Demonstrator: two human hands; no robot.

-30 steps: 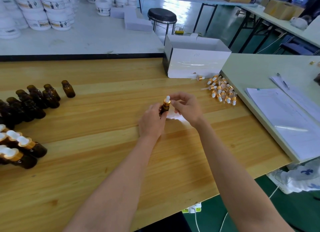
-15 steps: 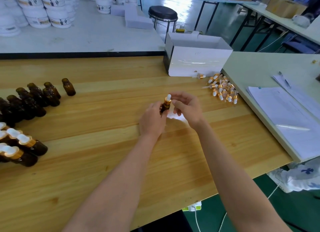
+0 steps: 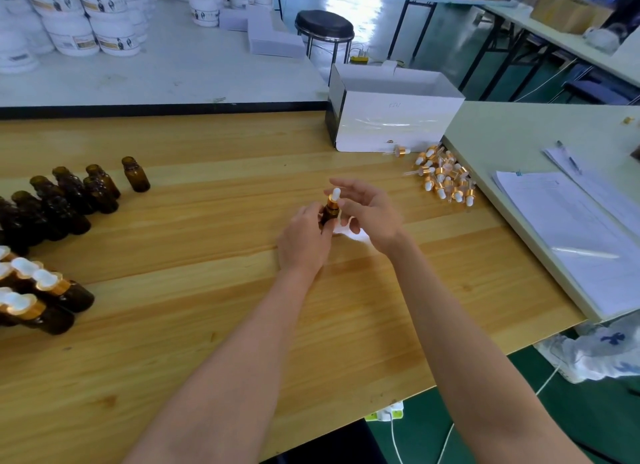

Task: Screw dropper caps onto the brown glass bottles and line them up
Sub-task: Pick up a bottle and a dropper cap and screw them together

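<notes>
no text is legible: the white box bears a faint scribble (unreadable), tub labels blur.

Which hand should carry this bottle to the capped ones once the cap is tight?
Left, probably. The left hand already grips the bottle, and the capped bottles lie at the left edge of the table, on its side. The right hand is at the cap only, nearer the loose caps.

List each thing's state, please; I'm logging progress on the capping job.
Held bottle: upright, dropper cap on, gripped by left hand.
Right hand: fingers spread beside the cap.
Uncapped bottles: standing, open-necked.
Capped bottles: caps on, grouped far left.
Loose dropper caps: heaped, unused.
White box: open.
</notes>
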